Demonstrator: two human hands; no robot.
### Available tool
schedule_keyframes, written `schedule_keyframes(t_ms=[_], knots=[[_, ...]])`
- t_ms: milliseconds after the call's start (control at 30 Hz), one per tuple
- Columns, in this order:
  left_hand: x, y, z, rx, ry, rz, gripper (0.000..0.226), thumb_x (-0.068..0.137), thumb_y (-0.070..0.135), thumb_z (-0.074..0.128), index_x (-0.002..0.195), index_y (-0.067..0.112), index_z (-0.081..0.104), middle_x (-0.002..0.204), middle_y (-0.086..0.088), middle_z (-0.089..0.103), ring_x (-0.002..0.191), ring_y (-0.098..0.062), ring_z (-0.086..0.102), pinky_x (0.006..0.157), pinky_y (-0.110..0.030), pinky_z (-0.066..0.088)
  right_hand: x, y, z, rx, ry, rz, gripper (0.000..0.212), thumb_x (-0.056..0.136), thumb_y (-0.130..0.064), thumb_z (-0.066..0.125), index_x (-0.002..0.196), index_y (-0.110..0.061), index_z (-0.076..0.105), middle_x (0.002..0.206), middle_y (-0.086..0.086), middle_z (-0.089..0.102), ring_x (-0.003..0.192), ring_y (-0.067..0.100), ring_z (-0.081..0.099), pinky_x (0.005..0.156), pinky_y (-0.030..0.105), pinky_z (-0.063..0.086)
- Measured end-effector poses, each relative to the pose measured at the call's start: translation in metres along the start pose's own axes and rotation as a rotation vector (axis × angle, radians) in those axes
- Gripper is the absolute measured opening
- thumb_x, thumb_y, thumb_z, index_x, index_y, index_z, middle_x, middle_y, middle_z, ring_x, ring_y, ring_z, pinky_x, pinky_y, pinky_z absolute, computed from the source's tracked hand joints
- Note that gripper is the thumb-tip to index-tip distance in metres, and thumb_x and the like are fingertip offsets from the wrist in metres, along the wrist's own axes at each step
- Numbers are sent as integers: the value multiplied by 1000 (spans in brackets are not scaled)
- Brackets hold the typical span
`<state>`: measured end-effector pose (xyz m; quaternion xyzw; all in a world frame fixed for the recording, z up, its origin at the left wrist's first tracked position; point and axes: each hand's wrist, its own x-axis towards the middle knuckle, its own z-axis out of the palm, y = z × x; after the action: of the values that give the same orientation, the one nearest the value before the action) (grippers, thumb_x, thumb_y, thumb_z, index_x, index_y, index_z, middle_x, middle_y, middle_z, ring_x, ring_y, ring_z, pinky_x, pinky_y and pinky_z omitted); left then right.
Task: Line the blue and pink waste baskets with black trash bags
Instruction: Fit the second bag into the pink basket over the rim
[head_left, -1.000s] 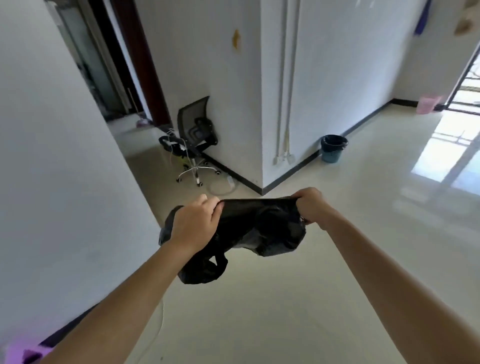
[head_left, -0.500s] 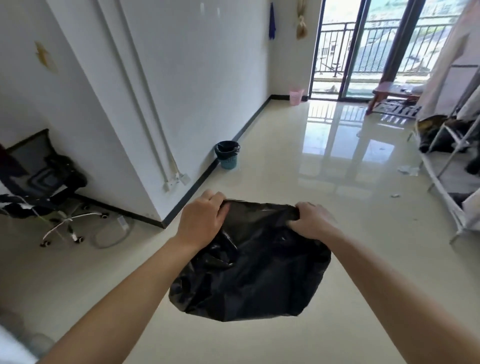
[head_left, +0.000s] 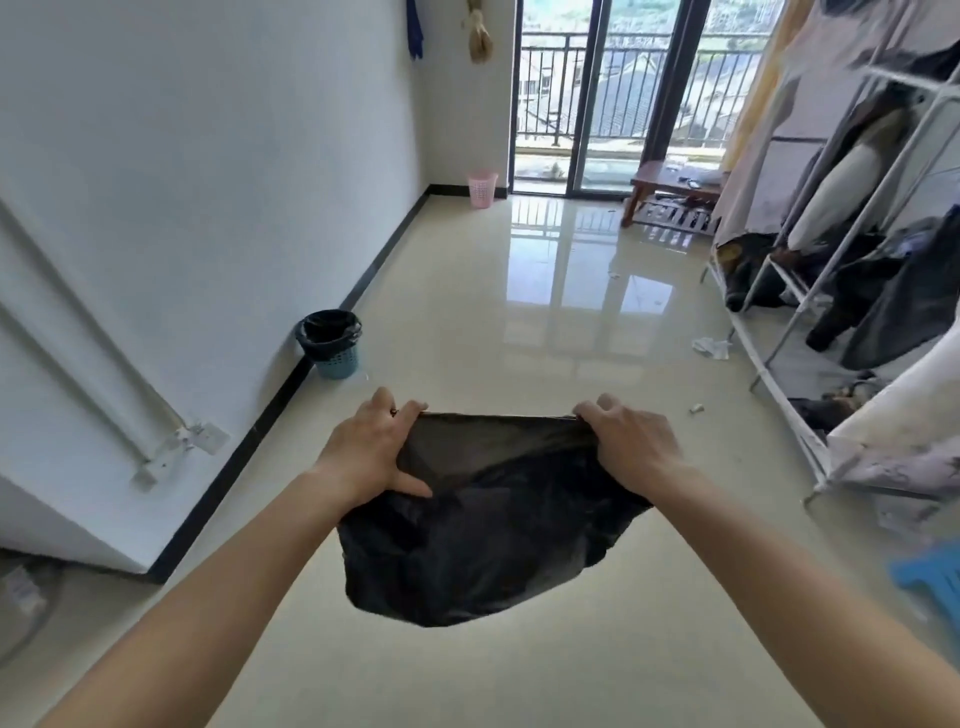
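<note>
A black trash bag (head_left: 488, 525) hangs in the air in front of me, its top edge stretched wide. My left hand (head_left: 371, 452) grips the bag's left corner and my right hand (head_left: 631, 449) grips the right corner. The blue waste basket (head_left: 332, 343) stands by the left wall with a black bag lining it. Far ahead, the pink waste basket (head_left: 482, 188) stands in the corner next to the balcony door, with no bag visible in it.
A white wall with a black skirting (head_left: 270, 410) runs along the left. A clothes rack (head_left: 831, 291) with hanging garments fills the right side. A low wooden bench (head_left: 670, 195) stands by the balcony door. Paper scraps (head_left: 710, 347) lie on the glossy floor. A blue stool (head_left: 930, 577) sits at right.
The view has swung right from the wall corner and office chair toward the room and balcony. The bag, bunched before, is now pulled wider between both hands.
</note>
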<state>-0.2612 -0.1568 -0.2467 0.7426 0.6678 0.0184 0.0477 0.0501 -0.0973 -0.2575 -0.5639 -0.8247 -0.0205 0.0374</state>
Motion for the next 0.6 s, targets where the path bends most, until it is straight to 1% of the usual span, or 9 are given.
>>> schedule_keyframes(t_ms=[67, 133, 200, 267, 333, 367, 433, 467, 600], knots=[[64, 7, -12, 131, -22, 40, 93, 73, 33, 78, 146, 30, 20, 120, -7, 32, 107, -25, 46, 80, -35, 50, 40, 35, -11, 2, 100, 87, 47, 90, -9, 45, 133, -28, 49, 117, 2, 56, 95, 31, 65, 66, 35, 43], [128, 15, -23, 203, 2, 45, 89, 80, 7, 64, 148, 32, 13, 120, -8, 30, 103, -26, 45, 77, -34, 50, 77, 75, -19, 17, 172, 182, 50, 88, -8, 50, 136, -24, 48, 118, 5, 56, 94, 33, 65, 66, 37, 48], [192, 23, -27, 177, 14, 28, 91, 78, 5, 61, 146, 35, 10, 119, -9, 29, 103, -26, 43, 77, -36, 48, 117, 116, -20, 28, 215, 243, 55, 83, -5, 58, 135, -23, 49, 116, 6, 57, 86, 34, 66, 63, 38, 50], [260, 34, -21, 130, -15, 31, 91, 75, 15, 65, 145, 35, 11, 119, -8, 28, 108, -28, 41, 82, -37, 45, 162, 154, -11, 80, 240, 284, 57, 80, -2, 59, 133, -22, 50, 115, 8, 58, 83, 35, 66, 64, 39, 51], [327, 49, -6, 64, -44, 46, 79, 75, 32, 64, 141, 32, 22, 119, -7, 30, 113, -29, 38, 89, -39, 41, 213, 186, 9, 189, 268, 315, 52, 83, -1, 52, 131, -21, 53, 115, 9, 59, 88, 37, 64, 70, 41, 50], [361, 58, 0, 3, -26, 62, 65, 78, 35, 61, 136, 30, 33, 117, -6, 33, 113, -28, 39, 91, -39, 39, 241, 201, 21, 247, 279, 325, 51, 84, -1, 50, 130, -22, 54, 114, 9, 59, 91, 37, 62, 74, 42, 49], [427, 74, 10, -125, 78, 90, 35, 83, 27, 52, 118, 23, 53, 111, -4, 42, 107, -27, 45, 89, -40, 42, 299, 232, 41, 341, 285, 328, 50, 83, -1, 47, 127, -24, 56, 112, 8, 60, 95, 36, 61, 80, 42, 49], [459, 81, 11, -157, 133, 103, 26, 84, 21, 49, 109, 20, 58, 108, -4, 47, 102, -27, 49, 85, -40, 45, 329, 247, 49, 379, 280, 328, 50, 83, -1, 47, 125, -25, 58, 111, 7, 61, 94, 36, 62, 81, 42, 49], [571, 82, -2, -155, 202, 88, 17, 84, 4, 44, 94, 11, 55, 96, -4, 53, 84, -27, 55, 66, -35, 43, 449, 287, 61, 430, 206, 275, 43, 87, -5, 48, 122, -27, 62, 110, 3, 61, 91, 35, 63, 79, 37, 48]])
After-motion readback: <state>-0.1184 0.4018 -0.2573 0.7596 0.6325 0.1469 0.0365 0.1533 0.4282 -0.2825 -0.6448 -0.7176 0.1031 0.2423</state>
